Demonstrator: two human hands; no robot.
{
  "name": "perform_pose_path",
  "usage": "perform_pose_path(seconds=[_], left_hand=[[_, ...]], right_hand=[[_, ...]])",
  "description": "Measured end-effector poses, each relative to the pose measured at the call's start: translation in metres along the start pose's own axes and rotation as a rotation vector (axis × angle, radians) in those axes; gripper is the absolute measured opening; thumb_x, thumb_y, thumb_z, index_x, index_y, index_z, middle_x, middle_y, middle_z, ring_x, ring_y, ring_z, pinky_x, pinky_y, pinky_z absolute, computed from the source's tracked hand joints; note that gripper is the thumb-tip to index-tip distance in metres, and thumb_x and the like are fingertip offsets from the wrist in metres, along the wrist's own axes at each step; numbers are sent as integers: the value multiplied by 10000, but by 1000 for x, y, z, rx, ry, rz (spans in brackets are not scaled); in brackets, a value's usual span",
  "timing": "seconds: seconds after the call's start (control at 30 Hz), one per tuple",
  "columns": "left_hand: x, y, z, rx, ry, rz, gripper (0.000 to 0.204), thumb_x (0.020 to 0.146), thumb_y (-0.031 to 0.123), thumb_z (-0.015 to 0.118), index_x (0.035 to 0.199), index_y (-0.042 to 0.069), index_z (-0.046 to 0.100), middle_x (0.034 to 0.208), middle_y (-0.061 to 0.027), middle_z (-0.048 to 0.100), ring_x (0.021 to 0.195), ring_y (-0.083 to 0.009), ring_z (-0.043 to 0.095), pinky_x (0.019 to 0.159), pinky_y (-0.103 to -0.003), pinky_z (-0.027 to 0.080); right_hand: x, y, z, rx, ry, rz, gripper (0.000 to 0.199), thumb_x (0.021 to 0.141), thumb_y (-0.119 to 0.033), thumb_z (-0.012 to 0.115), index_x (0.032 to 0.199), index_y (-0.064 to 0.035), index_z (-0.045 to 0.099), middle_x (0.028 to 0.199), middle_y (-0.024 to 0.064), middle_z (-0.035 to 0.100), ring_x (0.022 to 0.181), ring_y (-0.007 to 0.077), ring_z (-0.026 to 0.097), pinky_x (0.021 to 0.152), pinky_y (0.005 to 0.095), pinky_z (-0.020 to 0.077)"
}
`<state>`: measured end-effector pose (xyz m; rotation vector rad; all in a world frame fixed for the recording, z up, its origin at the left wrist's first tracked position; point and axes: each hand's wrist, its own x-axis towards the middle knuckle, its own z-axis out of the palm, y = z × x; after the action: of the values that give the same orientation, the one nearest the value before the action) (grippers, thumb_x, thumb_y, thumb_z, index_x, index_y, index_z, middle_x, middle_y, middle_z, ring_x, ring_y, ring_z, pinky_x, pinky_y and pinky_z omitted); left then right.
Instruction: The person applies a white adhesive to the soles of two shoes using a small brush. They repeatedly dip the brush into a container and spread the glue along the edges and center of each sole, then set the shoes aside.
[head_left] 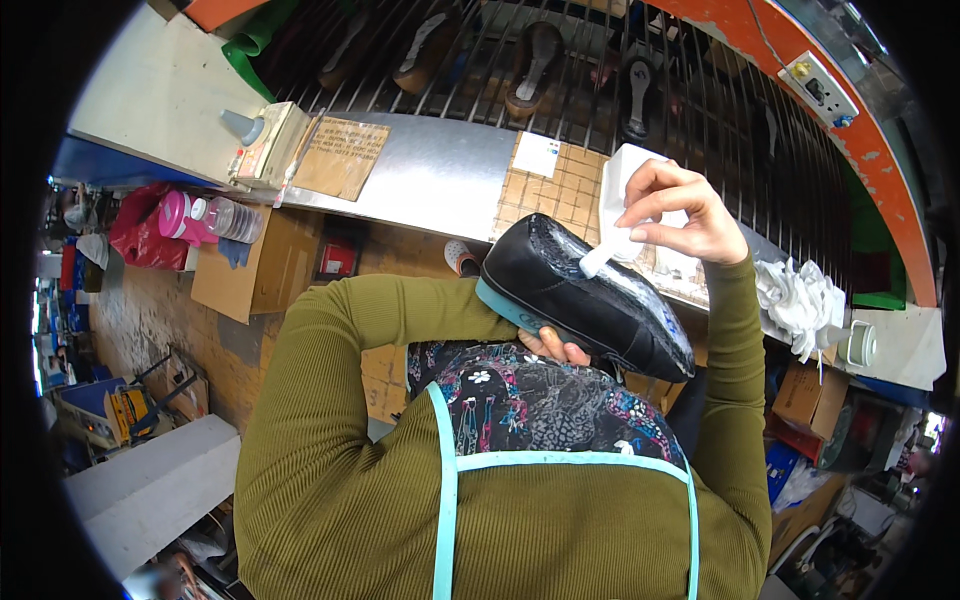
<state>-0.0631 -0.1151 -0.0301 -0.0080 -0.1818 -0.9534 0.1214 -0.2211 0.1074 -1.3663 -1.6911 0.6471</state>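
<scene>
A black shoe upper (590, 300) on a teal shoe last (512, 308) is tilted in front of my apron, its bottom facing up and away. My left hand (553, 346) grips it from below; only some fingers show, the rest hidden behind the shoe. Whitish wet-looking smears (640, 285) run along the bottom and its edge. Between thumb and fingers, my right hand (690, 212) pinches a small white brush (601, 260), its tip touching the shoe's bottom edge. Behind that hand stands a white open container (618, 185), partly covered by the fingers.
Beyond the metal ledge (430, 180), several shoes, one a brown-soled shoe (535, 70), lie on a rack of dark bars. A glue-type bottle with a grey nozzle (243, 127) is at the left. White crumpled cloth (800, 300) hangs at right. A cardboard box (235, 275) stands lower left.
</scene>
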Motion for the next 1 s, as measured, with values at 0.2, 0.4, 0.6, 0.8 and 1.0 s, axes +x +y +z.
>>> perform_pose_path(seconds=[0.2, 0.4, 0.6, 0.8, 1.0], left_hand=[[3, 3, 2, -1, 24, 20, 819, 886, 648, 441, 1390, 5, 379, 1206, -286, 540, 912, -332, 668, 711, -405, 620], [11, 6, 10, 0, 87, 119, 845, 874, 672, 446, 1389, 6, 382, 1211, -282, 541, 911, -327, 670, 707, -402, 621], [2, 58, 34, 131, 386, 623, 870, 862, 697, 451, 1388, 6, 385, 1217, -279, 541, 911, -322, 673, 703, -400, 621], [-16, 106, 32, 681, 470, 838, 989, 731, 792, 547, 1337, 14, 474, 1207, -159, 609, 1023, -207, 644, 882, -314, 551], [-9, 105, 18, 850, 564, 910, 1078, 708, 799, 559, 1412, 8, 358, 1316, -191, 520, 1119, -282, 581, 918, -379, 525]], right_hand=[[-1, 1, 4, -67, 43, 6, 160, 757, -141, 774, 901, -74, 749, 859, 15, 598, 742, 122, 539, 606, 259, 445], [-23, -16, -17, -252, -11, 13, 154, 734, -84, 759, 885, -56, 744, 850, 24, 603, 722, 134, 550, 635, 282, 436], [-66, -60, 31, -465, 702, 278, 173, 726, -74, 752, 898, -55, 736, 831, 42, 611, 681, 145, 529, 664, 284, 409], [-63, -54, 100, -592, 689, 258, 213, 720, -133, 778, 928, -163, 744, 849, -14, 618, 762, 101, 560, 707, 306, 292], [-41, -13, 62, -844, 991, 224, 168, 766, -165, 747, 933, -155, 745, 853, -8, 588, 672, 127, 505, 703, 323, 273]])
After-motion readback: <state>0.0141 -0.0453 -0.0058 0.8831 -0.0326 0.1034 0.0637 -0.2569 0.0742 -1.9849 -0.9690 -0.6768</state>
